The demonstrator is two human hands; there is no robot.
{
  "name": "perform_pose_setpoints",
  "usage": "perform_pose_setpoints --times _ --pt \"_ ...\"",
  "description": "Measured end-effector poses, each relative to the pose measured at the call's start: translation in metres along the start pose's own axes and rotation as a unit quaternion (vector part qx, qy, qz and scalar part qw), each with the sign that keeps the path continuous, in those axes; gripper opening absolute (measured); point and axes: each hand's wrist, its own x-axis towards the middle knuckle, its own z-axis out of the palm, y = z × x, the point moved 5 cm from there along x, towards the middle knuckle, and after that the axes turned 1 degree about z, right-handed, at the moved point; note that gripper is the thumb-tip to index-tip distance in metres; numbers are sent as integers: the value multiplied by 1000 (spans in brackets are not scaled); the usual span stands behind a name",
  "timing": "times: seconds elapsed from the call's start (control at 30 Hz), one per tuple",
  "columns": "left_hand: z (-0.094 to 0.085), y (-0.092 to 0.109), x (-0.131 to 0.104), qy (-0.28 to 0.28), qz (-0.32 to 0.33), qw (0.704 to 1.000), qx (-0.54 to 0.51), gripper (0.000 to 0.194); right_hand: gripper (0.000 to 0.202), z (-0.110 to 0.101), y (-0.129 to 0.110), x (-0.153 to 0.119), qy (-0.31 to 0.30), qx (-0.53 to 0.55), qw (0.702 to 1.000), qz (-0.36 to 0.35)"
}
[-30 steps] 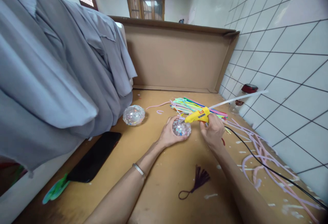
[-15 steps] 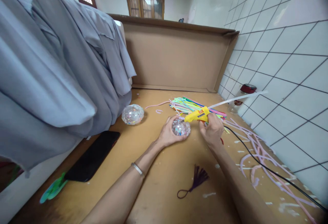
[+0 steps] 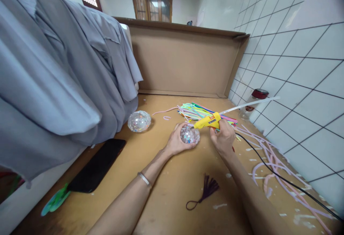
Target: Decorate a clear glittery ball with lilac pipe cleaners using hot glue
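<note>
As gripped, glue gun (image 3: 207, 121) nozzle leftward

A clear glitter-filled ball (image 3: 190, 135) rests on the table, the yellow glue gun's (image 3: 207, 121) nozzle touching it.

Glue gun cord (image 3: 282, 178) cut off right.

No text, brand or number can be read anywhere. The yellow glue gun (image 3: 207, 121) at the frame's centre bears a small dark label, too blurred to make out, and the jar (image 3: 252, 104) at the right edge shows a dark mark that is equally illegible.
</note>
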Motion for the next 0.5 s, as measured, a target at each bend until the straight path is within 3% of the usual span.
perform_pose_setpoints --times 0.5 --pt "1 0 0 -1 1 1000 14 82 4 -1 -1 0 -6 -4 1000 -3"
